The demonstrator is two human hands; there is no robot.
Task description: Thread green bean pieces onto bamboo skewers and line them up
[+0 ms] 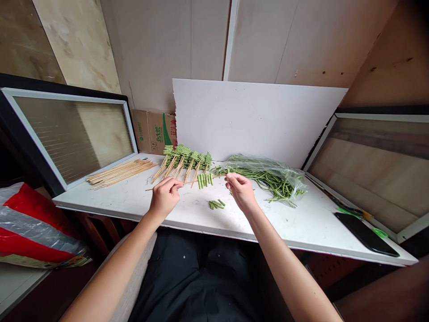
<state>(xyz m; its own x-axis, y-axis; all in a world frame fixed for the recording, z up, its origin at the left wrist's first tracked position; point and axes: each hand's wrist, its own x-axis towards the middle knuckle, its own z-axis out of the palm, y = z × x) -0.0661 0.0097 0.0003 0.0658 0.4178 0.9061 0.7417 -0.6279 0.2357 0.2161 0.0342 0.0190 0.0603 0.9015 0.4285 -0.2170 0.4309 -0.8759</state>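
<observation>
My left hand (166,193) is closed around a thin bamboo skewer (190,182), whose blunt end sticks out to its left. Several short cut pieces of green bean (204,180) hang side by side, crosswise on the skewer between my hands. My right hand (240,188) pinches a bean piece (228,171) at the skewer's right end; only a bit of green shows above the fingertips. Below, on the white table, lies a small pile of loose cut bean pieces (217,204). Behind my left hand are stacked finished-looking skewers of beans (187,156).
Bare bamboo skewers (120,173) lie at the left. A clear plastic bag of long green beans (278,179) lies open at the right. A black phone (365,233) and scissors (348,208) rest near the right edge. Behind stand a cardboard box (147,129) and a white board (258,120).
</observation>
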